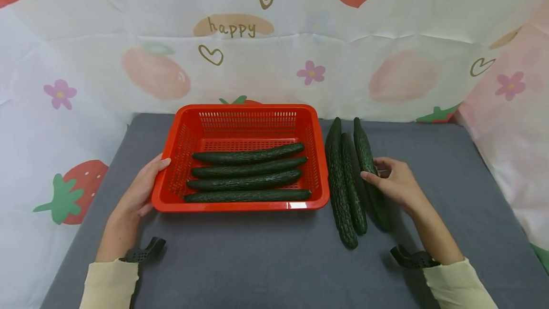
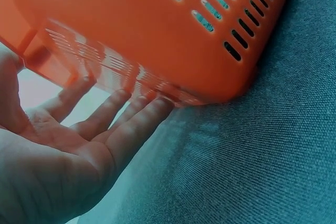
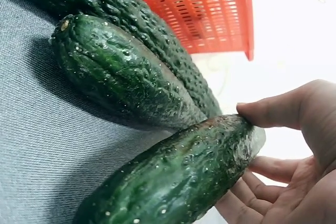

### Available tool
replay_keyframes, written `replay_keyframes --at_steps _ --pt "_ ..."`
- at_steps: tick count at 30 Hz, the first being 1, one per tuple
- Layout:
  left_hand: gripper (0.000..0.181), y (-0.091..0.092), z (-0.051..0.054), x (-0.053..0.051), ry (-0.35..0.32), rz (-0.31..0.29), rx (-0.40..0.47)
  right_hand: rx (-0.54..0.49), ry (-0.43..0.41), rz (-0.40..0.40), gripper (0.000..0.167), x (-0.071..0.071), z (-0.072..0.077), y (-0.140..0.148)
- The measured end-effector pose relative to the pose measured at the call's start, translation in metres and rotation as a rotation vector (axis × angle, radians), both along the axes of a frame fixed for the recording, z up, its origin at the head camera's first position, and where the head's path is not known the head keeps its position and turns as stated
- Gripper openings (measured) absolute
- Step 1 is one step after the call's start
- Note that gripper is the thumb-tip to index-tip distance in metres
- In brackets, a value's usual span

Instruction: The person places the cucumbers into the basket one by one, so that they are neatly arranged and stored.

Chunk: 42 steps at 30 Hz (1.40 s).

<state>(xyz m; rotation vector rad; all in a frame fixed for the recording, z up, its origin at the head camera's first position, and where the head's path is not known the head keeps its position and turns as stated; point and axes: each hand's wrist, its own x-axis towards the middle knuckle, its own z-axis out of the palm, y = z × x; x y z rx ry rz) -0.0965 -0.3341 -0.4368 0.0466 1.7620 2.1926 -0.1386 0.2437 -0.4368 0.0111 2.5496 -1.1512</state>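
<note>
A red plastic basket point(image 1: 240, 207) with slotted walls holds several dark green cucumbers point(image 1: 246, 183) lying crosswise, side by side. My left hand point(image 1: 139, 187) grips its left side, thumb over the rim; in the left wrist view the fingers of that hand point(image 2: 68, 166) rest against the outer wall. To the right of the basket, my right hand point(image 1: 396, 182) pinches a cucumber point(image 1: 364, 149) between thumb and fingers. The right wrist view has this cucumber point(image 3: 163, 177) close up; whether it is fully off the cloth I cannot tell.
Two more cucumbers, a longer one point(image 1: 339, 180) and a thinner one point(image 1: 352, 190), lie lengthwise between the basket and the right hand. Grey cloth point(image 1: 257, 261) covers the table. A printed curtain point(image 1: 257, 75) hangs along the back and sides.
</note>
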Motion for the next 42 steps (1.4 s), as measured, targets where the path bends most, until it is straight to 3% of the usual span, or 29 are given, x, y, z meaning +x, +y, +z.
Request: replay_keyframes --at_steps 9,26,37,42 --pt "0.042 0.0 0.001 0.0 -0.01 0.007 0.019 0.011 0.055 0.014 0.077 -0.003 0.009 -0.004" --pt "0.041 -0.001 0.0 0.0 -0.008 0.008 -0.001 0.116 0.346 0.134 0.063 0.0 0.035 -0.02" --pt "0.042 -0.001 -0.001 0.002 -0.015 0.011 -0.001 0.151 0.421 0.203 0.059 -0.001 0.051 -0.037" --pt "0.041 -0.002 0.0 0.001 -0.022 0.016 -0.015 0.188 0.501 0.242 0.055 -0.004 0.056 -0.041"
